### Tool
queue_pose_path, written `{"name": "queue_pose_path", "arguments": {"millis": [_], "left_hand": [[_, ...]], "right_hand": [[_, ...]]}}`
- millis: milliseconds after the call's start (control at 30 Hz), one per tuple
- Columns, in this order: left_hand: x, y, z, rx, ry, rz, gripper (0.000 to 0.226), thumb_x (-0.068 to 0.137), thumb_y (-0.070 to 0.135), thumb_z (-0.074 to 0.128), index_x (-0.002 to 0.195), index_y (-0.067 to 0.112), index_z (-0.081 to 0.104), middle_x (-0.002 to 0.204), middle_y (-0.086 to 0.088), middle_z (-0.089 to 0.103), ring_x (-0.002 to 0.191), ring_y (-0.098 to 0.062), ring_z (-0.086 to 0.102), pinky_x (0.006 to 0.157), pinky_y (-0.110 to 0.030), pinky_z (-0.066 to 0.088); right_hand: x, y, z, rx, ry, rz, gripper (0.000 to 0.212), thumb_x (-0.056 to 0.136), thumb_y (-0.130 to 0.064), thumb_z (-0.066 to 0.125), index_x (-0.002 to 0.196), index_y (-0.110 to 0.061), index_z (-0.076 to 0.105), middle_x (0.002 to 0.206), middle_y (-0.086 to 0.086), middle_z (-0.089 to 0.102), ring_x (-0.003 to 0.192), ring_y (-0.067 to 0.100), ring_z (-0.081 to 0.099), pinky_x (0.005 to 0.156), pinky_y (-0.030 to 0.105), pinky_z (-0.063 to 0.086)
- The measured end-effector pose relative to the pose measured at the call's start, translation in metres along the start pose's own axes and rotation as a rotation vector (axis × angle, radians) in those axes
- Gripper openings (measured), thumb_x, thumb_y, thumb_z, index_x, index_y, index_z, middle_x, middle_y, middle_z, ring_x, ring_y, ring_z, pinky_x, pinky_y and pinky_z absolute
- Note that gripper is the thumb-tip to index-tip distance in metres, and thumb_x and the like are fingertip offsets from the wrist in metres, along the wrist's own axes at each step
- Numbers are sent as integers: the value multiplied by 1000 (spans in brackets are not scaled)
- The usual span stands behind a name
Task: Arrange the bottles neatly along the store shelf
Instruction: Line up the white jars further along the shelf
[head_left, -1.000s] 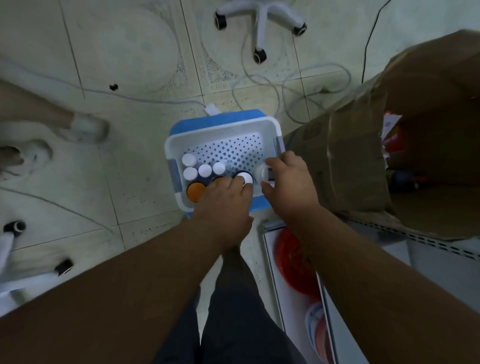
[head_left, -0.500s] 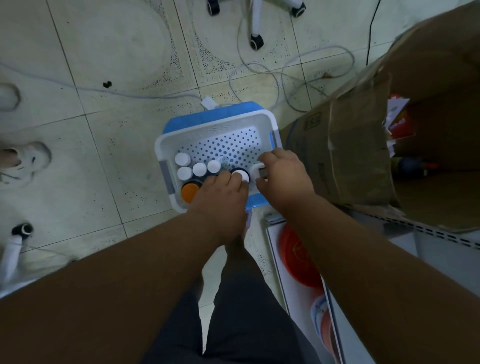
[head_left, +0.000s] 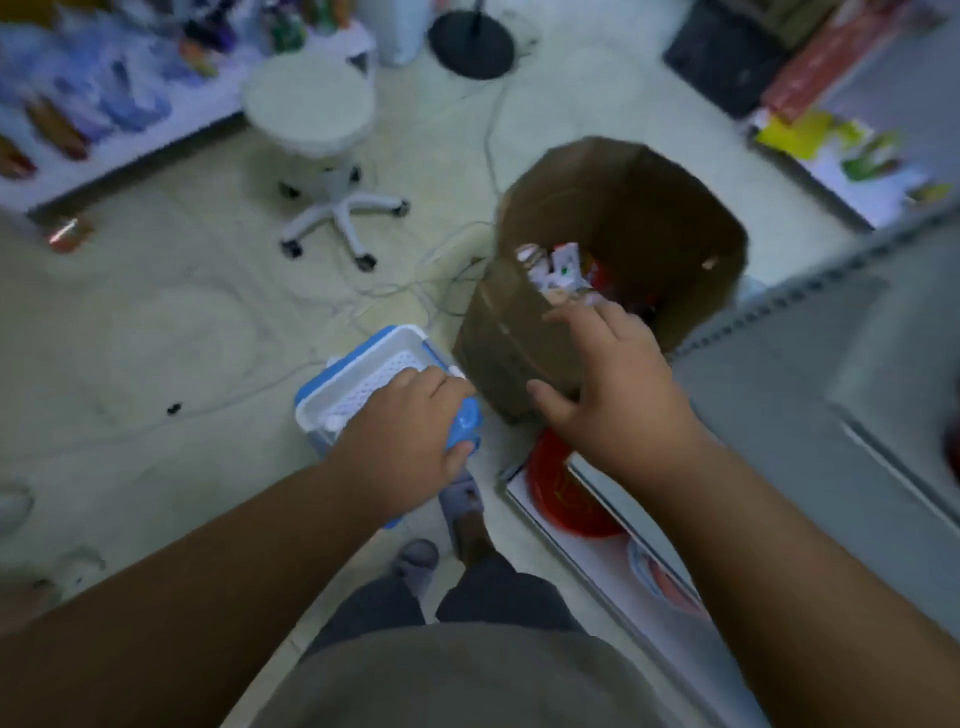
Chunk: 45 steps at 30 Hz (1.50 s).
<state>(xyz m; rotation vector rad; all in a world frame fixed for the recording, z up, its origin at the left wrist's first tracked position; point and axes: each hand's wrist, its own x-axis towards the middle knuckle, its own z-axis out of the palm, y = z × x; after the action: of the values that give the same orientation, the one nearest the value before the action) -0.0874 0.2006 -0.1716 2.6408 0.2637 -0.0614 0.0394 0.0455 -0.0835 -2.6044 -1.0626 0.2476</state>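
Frame is motion-blurred. Landmark: the white and blue basket (head_left: 363, 374) on the tiled floor (head_left: 156, 338), low centre. Far left of the basket and beyond it, a shelf (head_left: 104, 130) with blurred packaged goods. Beyond the basket, a white swivel stool (head_left: 311, 114) on castors, a black round stand base (head_left: 470, 47) further back, pale cables (head_left: 415, 291) trailing across the floor toward the basket. Left hand (head_left: 402, 441) sits over the near right corner of the basket, fingers curled down around its rim and blue handle (head_left: 462, 428), gripping it. Bottles not visible inside; hand and blur hide the contents, can't tell where they are. Just right of the basket, touching or nearly so, an open brown cardboard box (head_left: 623, 218) with red and white packets inside. Right hand (head_left: 613, 395) is in front of the box's near wall, fingers spread and relaxed, holding nothing; contact with the cardboard unclear. Hands apart. Near right of the basket, a low white shelf (head_left: 597, 561) with a red round item (head_left: 566, 499); grey shelf top (head_left: 779, 389) further right. Person's feet in slippers (head_left: 415, 561) just nearer than the basket.
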Motion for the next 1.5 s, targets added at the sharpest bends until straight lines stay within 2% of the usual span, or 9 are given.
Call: {"name": "queue_pose_path", "arguments": {"millis": [67, 233, 367, 533, 733, 933, 1133, 1267, 1500], "left_hand": [[-10, 35, -7, 27, 0, 137, 48, 72, 35, 74, 113, 11, 63, 98, -9, 63, 87, -32, 60, 74, -43, 54], [-30, 138, -19, 103, -109, 437, 55, 83, 54, 45, 120, 17, 62, 105, -3, 61, 95, -25, 58, 80, -43, 52], [-51, 225, -6, 160, -151, 661, 49, 88, 52, 59, 127, 22, 57, 113, 2, 58, 101, -21, 53, 86, -40, 49], [-106, 361, 46, 157, -198, 907, 48, 86, 53, 53, 121, 22, 59, 109, 2, 59, 99, -23, 56, 84, -41, 51], [-218, 536, 140, 76, -291, 1154, 49, 82, 55, 45, 118, 24, 58, 108, 3, 58, 97, -22, 56, 81, -38, 50], [-276, 673, 202, 25, -410, 1221, 50, 85, 58, 48, 123, 26, 56, 114, 7, 56, 102, -18, 52, 86, -38, 47], [-263, 796, 268, 29, -386, 1278, 57, 84, 61, 39, 129, 28, 52, 119, 9, 55, 111, -16, 50, 93, -33, 45], [-255, 885, 299, -3, -413, 1354, 54, 91, 54, 54, 137, 28, 47, 132, 8, 51, 121, -15, 45, 101, -31, 38], [-245, 991, 334, -37, -343, 1364, 61, 93, 55, 51, 145, 27, 36, 141, 9, 40, 129, -12, 35, 106, -26, 29]], "right_hand": [[-54, 2, -24, -9, 28, 91, 54, 77, -35, 72, 126, -24, 53, 124, 0, 51, 114, 21, 48, 94, 36, 44], [-182, 16, -69, -30, 177, 350, 55, 80, -40, 70, 130, -28, 50, 126, -9, 49, 117, 12, 46, 92, 23, 34], [-285, 31, -101, -8, 323, 537, 55, 82, -43, 68, 131, -30, 48, 127, -12, 47, 119, 11, 46, 95, 26, 40], [-443, 58, -130, -19, 508, 766, 53, 80, -39, 70, 127, -25, 53, 122, -11, 51, 113, 9, 48, 90, 22, 37], [-654, 95, -150, -68, 610, 1054, 51, 79, -38, 72, 124, -25, 55, 120, -9, 54, 110, 12, 50, 91, 25, 41], [-785, 155, -181, -73, 663, 1198, 50, 81, -43, 68, 126, -28, 53, 121, -11, 54, 114, 11, 48, 95, 25, 39], [-846, 265, -217, -87, 761, 1230, 50, 83, -44, 66, 128, -30, 51, 123, -15, 51, 113, 7, 47, 94, 26, 42], [-886, 328, -257, -84, 776, 1287, 50, 83, -46, 65, 129, -32, 50, 124, -17, 51, 113, 5, 47, 93, 25, 41], [-943, 417, -303, -68, 817, 1300, 46, 84, -44, 65, 127, -35, 50, 120, -21, 49, 113, 2, 46, 90, 20, 36]]}}
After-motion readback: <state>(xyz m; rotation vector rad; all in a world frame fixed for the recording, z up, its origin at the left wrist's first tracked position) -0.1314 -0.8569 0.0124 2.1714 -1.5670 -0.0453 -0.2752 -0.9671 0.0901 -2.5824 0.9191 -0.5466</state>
